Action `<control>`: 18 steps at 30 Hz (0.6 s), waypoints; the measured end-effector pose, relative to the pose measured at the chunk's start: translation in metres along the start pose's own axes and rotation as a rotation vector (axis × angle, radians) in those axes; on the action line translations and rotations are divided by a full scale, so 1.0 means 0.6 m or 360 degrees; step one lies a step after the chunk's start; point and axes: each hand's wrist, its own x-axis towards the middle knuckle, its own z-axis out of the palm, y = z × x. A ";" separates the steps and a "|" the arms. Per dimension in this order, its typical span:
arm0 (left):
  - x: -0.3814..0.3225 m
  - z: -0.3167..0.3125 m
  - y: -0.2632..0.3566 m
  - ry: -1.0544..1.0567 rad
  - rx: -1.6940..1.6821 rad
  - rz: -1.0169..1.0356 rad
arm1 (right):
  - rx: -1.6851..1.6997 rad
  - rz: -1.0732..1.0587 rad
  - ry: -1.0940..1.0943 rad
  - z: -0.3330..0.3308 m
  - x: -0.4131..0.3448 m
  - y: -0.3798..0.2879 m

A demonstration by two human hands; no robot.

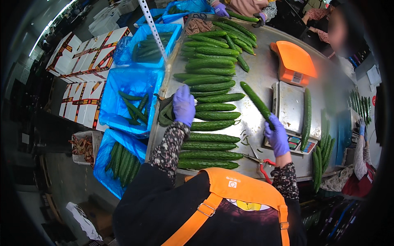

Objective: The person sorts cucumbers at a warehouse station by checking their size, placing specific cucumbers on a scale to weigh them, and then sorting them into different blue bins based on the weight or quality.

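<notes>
Several cucumbers (215, 116) lie side by side in a long row on a metal table (246, 117). My left hand (184, 106), in a purple glove, rests at the left ends of the middle ones, beside a dark cloth (165, 103); its fingertips are partly hidden, so its hold is unclear. In my gloved right hand (278, 135) is one cucumber (255, 100), tilted up and left. A digital scale (289, 113) with another cucumber (306, 118) across its right side stands beyond that hand. Red-handled scissors (261, 161) lie near the table's front edge, close to cucumber scraps (245, 140).
Blue-lined bins (130, 98) with cucumbers stand along the table's left. A perforated metal post (154, 30) rises there. An orange scale (297, 63) sits at the back right. A co-worker's gloved hands (221, 10) hold a cucumber at the far edge. More cucumbers (323, 153) lie right.
</notes>
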 end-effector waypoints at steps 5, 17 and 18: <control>0.081 0.027 -0.100 -0.0581 -0.0154 -0.0529 | 0.0129 0.0204 0.0031 0.073 0.042 0.081; 0.106 -0.030 -0.212 -0.0349 -0.0834 -0.1114 | -0.0761 0.0343 -0.0124 0.155 0.057 0.077; 0.106 -0.048 -0.197 -0.0326 -0.0797 -0.1110 | -0.0732 0.0307 -0.0156 0.147 0.059 0.084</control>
